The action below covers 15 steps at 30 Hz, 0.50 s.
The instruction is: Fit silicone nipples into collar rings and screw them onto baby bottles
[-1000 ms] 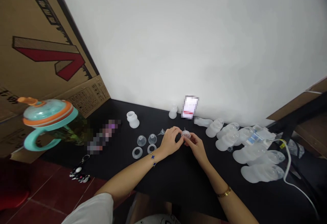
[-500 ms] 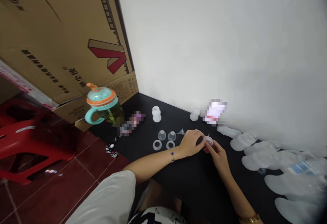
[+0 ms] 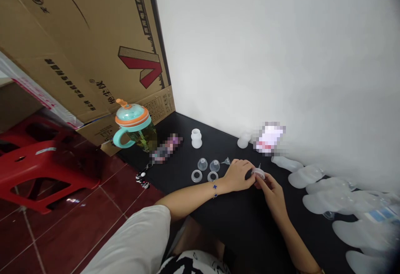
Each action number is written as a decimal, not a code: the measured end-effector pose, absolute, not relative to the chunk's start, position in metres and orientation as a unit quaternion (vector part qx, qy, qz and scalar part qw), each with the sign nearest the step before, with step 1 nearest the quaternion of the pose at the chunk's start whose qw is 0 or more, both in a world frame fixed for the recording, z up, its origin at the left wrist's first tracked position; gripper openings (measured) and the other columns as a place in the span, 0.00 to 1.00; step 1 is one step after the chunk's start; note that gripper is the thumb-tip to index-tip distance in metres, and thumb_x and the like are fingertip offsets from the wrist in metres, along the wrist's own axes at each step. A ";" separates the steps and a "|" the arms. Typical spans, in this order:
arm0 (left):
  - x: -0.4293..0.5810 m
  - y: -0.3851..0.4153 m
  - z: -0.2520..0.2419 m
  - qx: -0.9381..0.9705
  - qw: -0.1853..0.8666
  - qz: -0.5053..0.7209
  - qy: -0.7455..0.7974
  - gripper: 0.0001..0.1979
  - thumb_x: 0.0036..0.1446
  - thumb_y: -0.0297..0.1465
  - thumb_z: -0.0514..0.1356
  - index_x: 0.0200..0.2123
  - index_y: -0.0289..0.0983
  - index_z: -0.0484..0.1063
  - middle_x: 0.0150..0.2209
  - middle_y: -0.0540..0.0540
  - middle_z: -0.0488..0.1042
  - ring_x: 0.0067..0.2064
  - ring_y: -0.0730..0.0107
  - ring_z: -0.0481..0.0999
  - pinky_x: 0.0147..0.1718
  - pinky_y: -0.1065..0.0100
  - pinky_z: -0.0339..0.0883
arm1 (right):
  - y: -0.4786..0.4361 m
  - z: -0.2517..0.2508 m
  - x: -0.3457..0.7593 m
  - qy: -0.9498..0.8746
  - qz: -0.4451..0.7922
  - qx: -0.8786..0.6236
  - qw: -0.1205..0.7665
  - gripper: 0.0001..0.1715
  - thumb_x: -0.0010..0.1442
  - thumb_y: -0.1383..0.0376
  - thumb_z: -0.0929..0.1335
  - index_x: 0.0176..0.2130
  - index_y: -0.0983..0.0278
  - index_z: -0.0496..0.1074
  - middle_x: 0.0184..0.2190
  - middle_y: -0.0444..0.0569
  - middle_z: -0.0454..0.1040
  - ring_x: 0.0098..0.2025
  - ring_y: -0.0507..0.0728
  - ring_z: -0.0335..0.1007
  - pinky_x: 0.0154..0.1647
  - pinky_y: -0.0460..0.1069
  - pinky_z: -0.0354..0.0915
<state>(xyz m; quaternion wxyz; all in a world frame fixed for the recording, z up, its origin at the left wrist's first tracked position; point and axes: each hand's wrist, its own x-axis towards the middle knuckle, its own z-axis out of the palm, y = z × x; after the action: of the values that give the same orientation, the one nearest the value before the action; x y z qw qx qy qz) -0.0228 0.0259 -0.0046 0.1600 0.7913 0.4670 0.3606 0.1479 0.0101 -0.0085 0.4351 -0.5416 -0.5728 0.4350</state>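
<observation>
Both my L hand & R hand pinch one cap btwn them, L at its left edge, R at its right. It's over the desk, thin stem up. Domes & rings lie L of my L hand. Open bottle's upright, farther L & fwd; L hand's nearer.

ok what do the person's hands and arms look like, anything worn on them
The left hand and right hand are gloveless. The left arm has a loose white sleeve and a thin bracelet with blue charms. A gold-coloured band just shows on the right arm; no sleeve is visible there.
</observation>
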 end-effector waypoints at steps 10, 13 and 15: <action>-0.023 0.025 -0.006 0.793 0.161 0.381 0.447 0.08 0.60 0.29 0.59 0.44 0.39 0.71 0.45 0.46 0.78 0.47 0.62 0.76 0.52 0.59 0.62 | 0.011 -0.010 0.148 -0.555 0.434 -0.539 0.462 0.31 0.50 0.45 0.75 0.44 0.63 0.76 0.35 0.52 0.80 0.32 0.61 0.76 0.37 0.56 0.74; -0.024 0.024 -0.005 0.796 0.164 0.383 0.439 0.08 0.60 0.29 0.59 0.43 0.40 0.71 0.45 0.46 0.78 0.47 0.62 0.76 0.52 0.59 0.62 | 0.010 -0.009 0.148 -0.558 0.423 -0.538 0.469 0.29 0.51 0.45 0.74 0.43 0.62 0.76 0.34 0.51 0.79 0.31 0.61 0.76 0.36 0.56 0.74; -0.024 0.024 -0.005 0.794 0.159 0.388 0.440 0.07 0.60 0.28 0.59 0.43 0.40 0.71 0.45 0.46 0.79 0.47 0.62 0.76 0.52 0.58 0.62 | 0.009 -0.008 0.147 -0.563 0.423 -0.532 0.469 0.28 0.52 0.45 0.74 0.43 0.62 0.76 0.33 0.51 0.79 0.31 0.61 0.76 0.36 0.56 0.74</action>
<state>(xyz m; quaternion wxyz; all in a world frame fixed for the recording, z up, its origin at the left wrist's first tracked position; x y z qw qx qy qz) -0.0236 0.0245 -0.0052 0.1590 0.7942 0.4399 0.3879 0.1472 0.0093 -0.0080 0.4695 -0.5320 -0.5635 0.4232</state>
